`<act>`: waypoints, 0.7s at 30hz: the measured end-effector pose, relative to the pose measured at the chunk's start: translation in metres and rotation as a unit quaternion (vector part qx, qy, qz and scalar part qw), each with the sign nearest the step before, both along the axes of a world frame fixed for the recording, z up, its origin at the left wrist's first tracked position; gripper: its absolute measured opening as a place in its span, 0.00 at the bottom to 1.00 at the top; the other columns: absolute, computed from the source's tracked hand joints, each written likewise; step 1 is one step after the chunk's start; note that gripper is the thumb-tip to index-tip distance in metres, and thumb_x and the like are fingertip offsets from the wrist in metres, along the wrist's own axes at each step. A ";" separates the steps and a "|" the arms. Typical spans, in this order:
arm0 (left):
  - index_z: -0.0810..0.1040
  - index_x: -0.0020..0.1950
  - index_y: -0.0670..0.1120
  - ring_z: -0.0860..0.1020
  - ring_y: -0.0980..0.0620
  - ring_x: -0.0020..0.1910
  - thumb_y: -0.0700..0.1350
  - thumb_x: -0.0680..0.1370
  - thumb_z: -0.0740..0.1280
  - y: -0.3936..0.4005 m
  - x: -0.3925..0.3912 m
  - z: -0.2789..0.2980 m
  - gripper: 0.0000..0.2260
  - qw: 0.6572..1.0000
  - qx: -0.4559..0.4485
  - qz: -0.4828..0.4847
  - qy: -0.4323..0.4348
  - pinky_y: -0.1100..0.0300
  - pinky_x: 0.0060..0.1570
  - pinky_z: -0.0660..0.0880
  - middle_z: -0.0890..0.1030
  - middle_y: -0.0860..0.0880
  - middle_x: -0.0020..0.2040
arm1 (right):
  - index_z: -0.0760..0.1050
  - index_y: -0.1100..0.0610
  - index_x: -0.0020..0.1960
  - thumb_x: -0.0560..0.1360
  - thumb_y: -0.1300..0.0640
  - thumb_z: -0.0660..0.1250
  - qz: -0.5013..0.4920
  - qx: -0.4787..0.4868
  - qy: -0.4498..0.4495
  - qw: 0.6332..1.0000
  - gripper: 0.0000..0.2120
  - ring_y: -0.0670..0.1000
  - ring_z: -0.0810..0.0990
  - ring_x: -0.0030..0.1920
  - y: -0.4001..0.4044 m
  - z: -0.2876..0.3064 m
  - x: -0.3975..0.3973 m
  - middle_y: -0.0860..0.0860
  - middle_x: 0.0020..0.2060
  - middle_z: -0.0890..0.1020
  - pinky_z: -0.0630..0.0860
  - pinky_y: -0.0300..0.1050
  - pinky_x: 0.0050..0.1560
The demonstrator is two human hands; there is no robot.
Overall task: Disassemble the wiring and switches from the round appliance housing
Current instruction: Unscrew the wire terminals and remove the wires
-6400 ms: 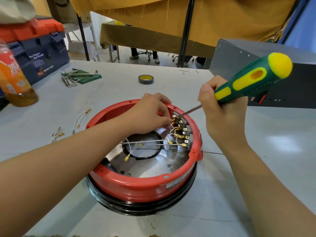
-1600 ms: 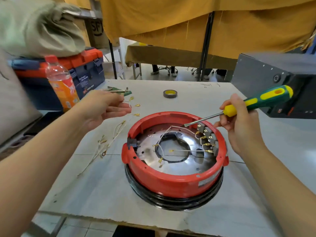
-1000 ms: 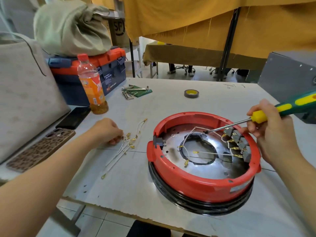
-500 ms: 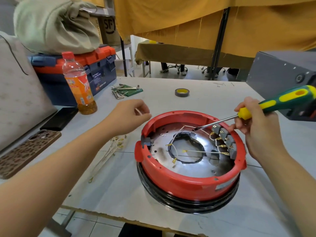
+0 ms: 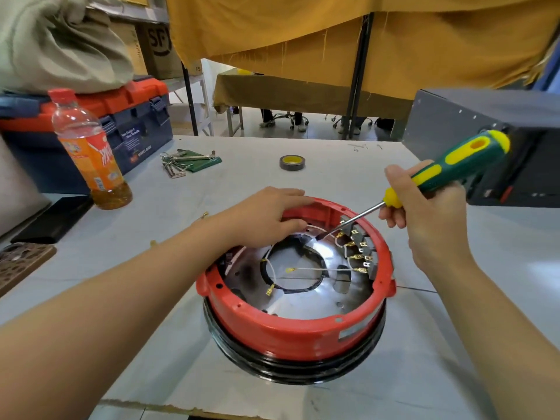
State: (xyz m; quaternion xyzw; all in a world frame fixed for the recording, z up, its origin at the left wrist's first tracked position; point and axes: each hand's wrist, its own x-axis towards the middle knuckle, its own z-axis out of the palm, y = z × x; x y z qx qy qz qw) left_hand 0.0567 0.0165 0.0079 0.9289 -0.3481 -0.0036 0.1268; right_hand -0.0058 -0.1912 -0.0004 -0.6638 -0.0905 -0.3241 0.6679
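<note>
The round red housing (image 5: 291, 331) stands on a black ring in the middle of the table, open side up, with a shiny metal plate inside. A row of switches with brass terminals (image 5: 359, 253) lines its right inner wall. White wires (image 5: 318, 269) cross the plate. My left hand (image 5: 266, 219) lies over the housing's far left rim, fingers straight, reaching inside. My right hand (image 5: 424, 213) grips a green-and-yellow screwdriver (image 5: 454, 168); its tip sits near the topmost switch.
An orange drink bottle (image 5: 91, 159), a blue-and-red toolbox (image 5: 133, 128) and a phone (image 5: 51, 219) stand at the left. Hex keys (image 5: 185, 162) and a tape roll (image 5: 291, 162) lie at the back. A dark metal box (image 5: 485, 140) sits at the right.
My left hand put a removed wire on the table at the left, then came back over the housing's far rim. The screwdriver stayed near the switches.
</note>
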 end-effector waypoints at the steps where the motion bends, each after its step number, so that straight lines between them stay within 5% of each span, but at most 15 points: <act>1: 0.63 0.74 0.53 0.61 0.48 0.73 0.51 0.80 0.61 0.000 0.001 -0.003 0.23 1.000 0.007 0.003 -0.006 0.60 0.70 0.54 0.62 0.49 0.76 | 0.75 0.48 0.28 0.73 0.53 0.69 -0.001 -0.003 -0.001 1.000 0.15 0.47 0.74 0.22 0.000 0.001 0.000 0.47 0.22 0.75 0.69 0.35 0.24; 4: 0.59 0.76 0.55 0.60 0.47 0.71 0.56 0.80 0.59 0.001 0.001 -0.009 0.25 0.998 0.044 0.013 -0.039 0.52 0.70 0.58 0.60 0.52 0.75 | 0.74 0.48 0.30 0.74 0.57 0.69 -0.005 -0.014 -0.005 1.000 0.14 0.47 0.73 0.23 -0.002 0.002 0.000 0.46 0.22 0.75 0.69 0.35 0.25; 11: 0.59 0.75 0.57 0.64 0.48 0.66 0.59 0.79 0.57 0.006 0.002 -0.009 0.25 0.989 0.093 0.060 -0.094 0.52 0.62 0.68 0.62 0.54 0.72 | 0.70 0.49 0.33 0.73 0.59 0.65 -0.042 -0.042 -0.034 0.998 0.12 0.46 0.71 0.24 -0.002 0.005 -0.005 0.44 0.23 0.73 0.69 0.35 0.27; 21: 0.74 0.60 0.48 0.75 0.41 0.52 0.56 0.79 0.57 0.003 -0.008 0.006 0.17 0.950 0.186 0.182 -0.175 0.55 0.39 0.64 0.72 0.45 0.54 | 0.68 0.47 0.34 0.72 0.58 0.65 -0.071 -0.099 -0.063 0.991 0.11 0.47 0.71 0.27 -0.002 0.007 -0.009 0.43 0.25 0.72 0.69 0.39 0.30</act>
